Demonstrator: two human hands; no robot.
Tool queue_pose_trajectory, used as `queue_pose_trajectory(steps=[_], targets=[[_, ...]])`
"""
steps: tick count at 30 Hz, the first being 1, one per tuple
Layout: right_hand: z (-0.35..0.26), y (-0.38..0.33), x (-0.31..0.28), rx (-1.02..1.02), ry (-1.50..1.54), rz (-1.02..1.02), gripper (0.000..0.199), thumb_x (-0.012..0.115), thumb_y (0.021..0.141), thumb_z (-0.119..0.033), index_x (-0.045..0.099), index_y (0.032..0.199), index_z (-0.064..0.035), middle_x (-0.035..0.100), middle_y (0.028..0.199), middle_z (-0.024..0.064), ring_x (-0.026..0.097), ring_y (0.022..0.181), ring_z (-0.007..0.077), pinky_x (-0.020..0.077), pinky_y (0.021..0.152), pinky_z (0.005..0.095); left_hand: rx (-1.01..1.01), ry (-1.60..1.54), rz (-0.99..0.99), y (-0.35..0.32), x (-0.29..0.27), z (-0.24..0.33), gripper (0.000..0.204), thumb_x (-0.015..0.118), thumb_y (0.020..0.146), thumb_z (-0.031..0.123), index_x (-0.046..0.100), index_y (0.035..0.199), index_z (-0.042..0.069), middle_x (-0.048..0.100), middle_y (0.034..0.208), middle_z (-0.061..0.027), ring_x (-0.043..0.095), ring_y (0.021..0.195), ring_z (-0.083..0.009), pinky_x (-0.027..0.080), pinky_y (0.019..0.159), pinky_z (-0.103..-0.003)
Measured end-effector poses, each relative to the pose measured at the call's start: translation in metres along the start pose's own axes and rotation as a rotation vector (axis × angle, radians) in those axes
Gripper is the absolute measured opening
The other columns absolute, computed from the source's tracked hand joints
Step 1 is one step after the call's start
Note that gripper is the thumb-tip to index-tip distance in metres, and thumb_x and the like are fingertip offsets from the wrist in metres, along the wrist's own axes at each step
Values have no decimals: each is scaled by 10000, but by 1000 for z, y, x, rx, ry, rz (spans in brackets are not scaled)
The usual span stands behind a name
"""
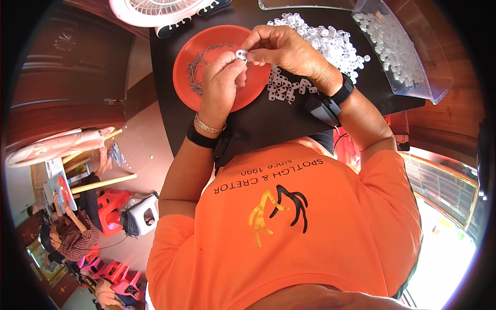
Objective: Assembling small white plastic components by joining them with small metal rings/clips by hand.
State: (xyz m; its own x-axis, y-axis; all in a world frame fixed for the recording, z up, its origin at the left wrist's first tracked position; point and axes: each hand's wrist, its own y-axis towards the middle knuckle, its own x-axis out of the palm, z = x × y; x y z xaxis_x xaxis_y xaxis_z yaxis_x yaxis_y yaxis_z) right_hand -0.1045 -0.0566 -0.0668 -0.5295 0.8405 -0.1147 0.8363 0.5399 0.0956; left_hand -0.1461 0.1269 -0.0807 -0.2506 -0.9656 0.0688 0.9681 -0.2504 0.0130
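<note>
Above the orange-red bowl (pixel 250 95), both my hands meet at a small white plastic piece with holes (pixel 241 54). My left hand (pixel 221 82) pinches it between thumb and fingers. My right hand (pixel 289 51) comes in from the right, its thumb and forefinger closed at the edge of the same piece. Whether a pin also sits in those fingertips, I cannot make out. Thin grey metal pins (pixel 194 72) lie in the bowl. Beyond and under my right wrist are a heap of white plastic pieces (pixel 333 44) and a flatter group of white pieces (pixel 281 85).
A clear plastic bin (pixel 434 95) with many white pieces stands at the dark table's (pixel 258 126) right end. A white fan (pixel 155 13) is at the far left. Stools (pixel 111 212) and another person (pixel 77 240) are off to the left.
</note>
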Motion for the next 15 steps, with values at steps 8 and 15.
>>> queue_pose_trajectory(steps=[8, 15], targets=[[-1, -1, 1, -20, -4, -13, 158, 662, 835, -74, 631, 968, 6, 660, 853, 44, 613, 799, 111, 494, 746, 256, -77, -56, 4, 0, 0, 1, 230, 463, 928, 199, 559, 791, 41, 524, 675, -5, 488, 600, -76, 386, 546, -209], [0, -2, 7, -125, -182, -23, 180, 665, 847, -70, 618, 999, 14, 651, 876, 41, 614, 824, 105, 498, 752, 247, -106, -106, -10, 0, -5, -3, 258, 453, 927, 230, 584, 878, 13, 555, 701, -21, 518, 601, -91, 424, 575, -205]])
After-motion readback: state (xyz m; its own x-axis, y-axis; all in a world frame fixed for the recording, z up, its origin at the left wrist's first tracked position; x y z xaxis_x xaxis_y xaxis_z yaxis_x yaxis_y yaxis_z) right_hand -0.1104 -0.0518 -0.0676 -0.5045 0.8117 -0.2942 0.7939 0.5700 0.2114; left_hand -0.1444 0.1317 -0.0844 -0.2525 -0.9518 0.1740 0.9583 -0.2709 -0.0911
